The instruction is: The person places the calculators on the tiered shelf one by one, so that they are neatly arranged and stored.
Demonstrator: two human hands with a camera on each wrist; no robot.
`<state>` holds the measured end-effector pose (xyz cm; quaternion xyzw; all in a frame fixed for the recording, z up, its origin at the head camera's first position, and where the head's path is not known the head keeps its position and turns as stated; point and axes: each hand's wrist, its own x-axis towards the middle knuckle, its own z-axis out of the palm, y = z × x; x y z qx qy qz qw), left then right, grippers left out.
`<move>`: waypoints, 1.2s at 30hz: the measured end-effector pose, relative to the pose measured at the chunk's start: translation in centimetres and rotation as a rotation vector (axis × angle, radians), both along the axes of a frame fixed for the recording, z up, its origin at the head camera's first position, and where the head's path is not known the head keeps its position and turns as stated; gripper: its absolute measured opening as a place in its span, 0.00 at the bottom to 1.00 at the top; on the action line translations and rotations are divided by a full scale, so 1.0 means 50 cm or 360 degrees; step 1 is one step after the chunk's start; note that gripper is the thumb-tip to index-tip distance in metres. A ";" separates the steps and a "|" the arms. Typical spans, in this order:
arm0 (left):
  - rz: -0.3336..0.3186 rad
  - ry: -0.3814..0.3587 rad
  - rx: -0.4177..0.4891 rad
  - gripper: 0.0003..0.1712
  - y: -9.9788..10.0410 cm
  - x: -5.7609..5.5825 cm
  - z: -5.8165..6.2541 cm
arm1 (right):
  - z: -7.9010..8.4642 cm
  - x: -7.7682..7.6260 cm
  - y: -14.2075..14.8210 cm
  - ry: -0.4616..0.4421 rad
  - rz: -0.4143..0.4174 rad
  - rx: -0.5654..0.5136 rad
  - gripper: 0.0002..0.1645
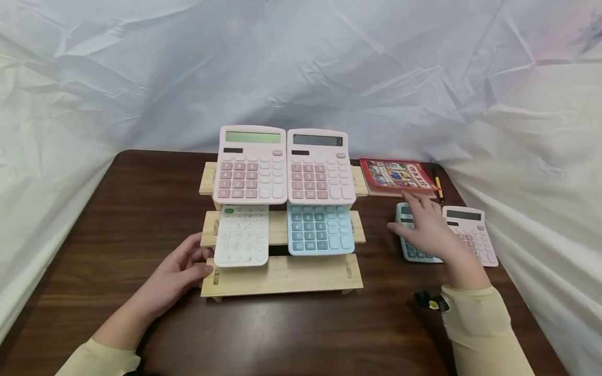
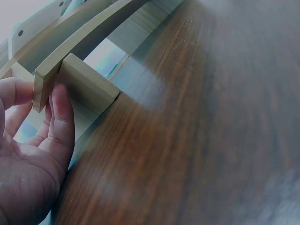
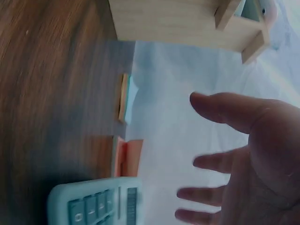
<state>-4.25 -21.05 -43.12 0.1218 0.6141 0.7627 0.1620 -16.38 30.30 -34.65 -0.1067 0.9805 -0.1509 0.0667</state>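
Head, rack: the rack (image 1: 282,274) carries two pink calculators (image 1: 249,164) on top; on the middle shelf (image 1: 278,228) are a white calculator (image 1: 242,237) and a blue calculator (image 1: 321,230), both overhanging its front edge.
Head, progress: four calculators are placed, so I judge the rack filled in part; the bottom shelf (image 1: 287,279) bears none.
Head, left over: a second blue calculator (image 1: 414,254) and a third pink one (image 1: 472,228) lie on the table (image 1: 94,219), near its right edge (the book (image 1: 400,175) is just behind).
Head, room: between rack and this pair there is bare wood for moving across.
Left wrist, left hand (image 2: 35,154): thumb and fingers pinch a board end of the rack.
Right wrist, right hand (image 3: 253,154): released, fingers spread, holding nothing; the blue calculator is near, apart from the fingertips.
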 end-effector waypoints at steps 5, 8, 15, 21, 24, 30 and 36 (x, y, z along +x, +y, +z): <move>-0.0010 0.0023 0.0006 0.35 0.000 0.001 0.002 | -0.026 -0.014 0.028 -0.0130 -0.0142 0.0115 0.62; -0.0030 0.0035 0.0004 0.35 0.001 0.000 0.006 | -0.035 -0.015 0.045 -0.0198 -0.0227 0.0168 0.64; -0.0001 0.0035 -0.0033 0.35 -0.004 -0.001 0.013 | -0.062 -0.018 0.058 -0.0195 -0.0256 0.0141 0.67; -0.0034 0.0029 -0.0012 0.35 -0.003 -0.001 0.006 | -0.075 -0.014 0.065 -0.0117 -0.0267 0.0192 0.68; -0.0036 0.0030 -0.0007 0.35 0.000 0.000 0.002 | -0.075 -0.013 0.069 -0.0112 -0.0295 0.0247 0.71; -0.0012 0.0013 -0.0011 0.35 0.003 0.001 0.002 | -0.074 -0.013 0.070 -0.0166 -0.0339 0.0285 0.70; -0.0025 0.0040 0.0017 0.35 0.001 -0.001 0.005 | -0.080 -0.019 0.055 -0.0149 -0.0289 0.0288 0.69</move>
